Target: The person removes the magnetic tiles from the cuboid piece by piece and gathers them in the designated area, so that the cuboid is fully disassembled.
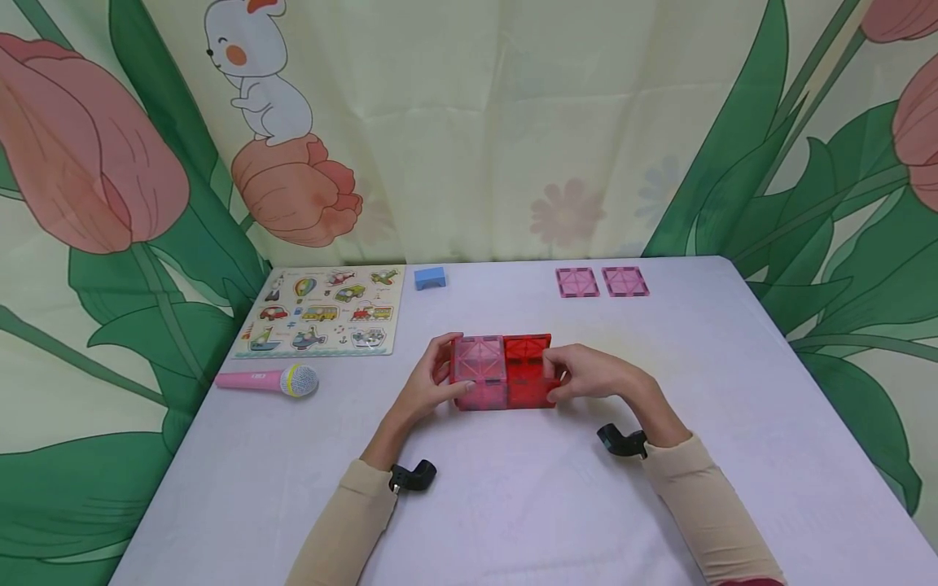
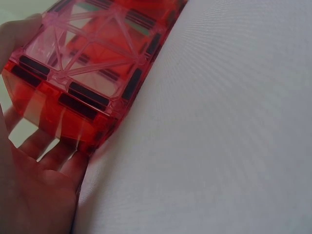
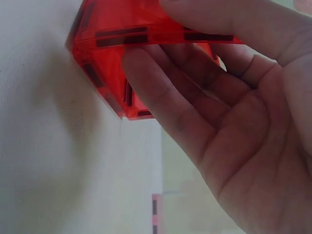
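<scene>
A box-like structure of see-through magnetic tiles stands on the table, with a pink tile (image 1: 479,356) on its left part and red tiles (image 1: 531,394) on its right. My left hand (image 1: 434,381) holds the left end, thumb at the front and fingers against the red end tile (image 2: 53,112). At the right end my right hand (image 1: 588,373) pinches a red magnetic tile (image 3: 146,36); its thumb lies on the outer face and the fingers reach behind it. In the right wrist view, the red box's side is partly hidden by those fingers.
Two pink magnetic tiles (image 1: 576,282) lie flat at the back right. A blue block (image 1: 430,278) stands at the back, beside a picture puzzle board (image 1: 344,352) with vehicle shapes. A pink toy microphone (image 1: 252,380) lies near the left edge of the white-covered table (image 1: 513,505).
</scene>
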`<state>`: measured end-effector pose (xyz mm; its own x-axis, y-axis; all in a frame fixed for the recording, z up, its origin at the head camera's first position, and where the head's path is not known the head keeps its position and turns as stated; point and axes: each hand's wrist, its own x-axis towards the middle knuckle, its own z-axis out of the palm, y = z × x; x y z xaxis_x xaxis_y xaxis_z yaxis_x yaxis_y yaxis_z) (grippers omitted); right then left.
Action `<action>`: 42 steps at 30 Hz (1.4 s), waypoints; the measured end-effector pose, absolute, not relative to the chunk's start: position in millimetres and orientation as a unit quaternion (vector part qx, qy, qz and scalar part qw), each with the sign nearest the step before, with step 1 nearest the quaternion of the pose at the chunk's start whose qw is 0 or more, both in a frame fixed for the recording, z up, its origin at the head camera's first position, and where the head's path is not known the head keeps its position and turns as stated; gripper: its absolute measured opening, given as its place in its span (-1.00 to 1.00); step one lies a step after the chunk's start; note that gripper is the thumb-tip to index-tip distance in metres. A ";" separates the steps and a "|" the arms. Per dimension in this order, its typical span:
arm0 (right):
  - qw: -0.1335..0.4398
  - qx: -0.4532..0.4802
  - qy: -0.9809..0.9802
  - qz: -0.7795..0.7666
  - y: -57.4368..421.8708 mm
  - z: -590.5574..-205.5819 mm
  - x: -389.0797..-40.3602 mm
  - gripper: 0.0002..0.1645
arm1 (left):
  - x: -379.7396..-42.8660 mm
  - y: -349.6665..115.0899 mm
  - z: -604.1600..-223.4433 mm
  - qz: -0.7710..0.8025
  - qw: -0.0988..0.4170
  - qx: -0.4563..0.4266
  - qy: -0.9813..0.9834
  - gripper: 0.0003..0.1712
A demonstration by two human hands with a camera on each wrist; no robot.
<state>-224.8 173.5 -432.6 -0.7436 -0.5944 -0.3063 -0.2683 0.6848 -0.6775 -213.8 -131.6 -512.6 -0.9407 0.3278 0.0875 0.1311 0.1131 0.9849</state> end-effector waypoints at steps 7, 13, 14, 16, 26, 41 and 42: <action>0.261 -0.259 0.875 -0.315 173.9 -432.9 -224.1 -0.70 | -214.1 -131.6 -512.4 0.649 0.079 0.153 0.741 -0.07; 0.257 -0.271 0.874 -0.311 174.2 -432.0 -223.6 -0.68 | -214.4 -131.4 -512.0 0.646 0.079 0.150 0.745 -0.08; 0.258 -0.272 0.873 -0.311 174.3 -431.7 -223.6 -0.67 | -214.4 -131.2 -512.0 0.645 0.079 0.150 0.745 -0.08; 0.258 -0.276 0.871 -0.314 174.8 -431.0 -223.4 -0.67 | -214.3 -131.0 -511.5 0.645 0.078 0.152 0.745 -0.07; 0.252 -0.302 0.863 -0.316 176.4 -430.5 -223.8 -0.68 | -213.1 -131.0 -509.9 0.645 0.078 0.149 0.746 -0.07; 0.247 -0.302 0.864 -0.319 181.9 -427.6 -225.5 -0.69 | -213.1 -130.6 -509.5 0.640 0.078 0.146 0.750 -0.08; 0.247 -0.300 0.864 -0.320 182.8 -427.6 -225.6 -0.69 | -213.0 -130.6 -509.2 0.640 0.079 0.145 0.750 -0.08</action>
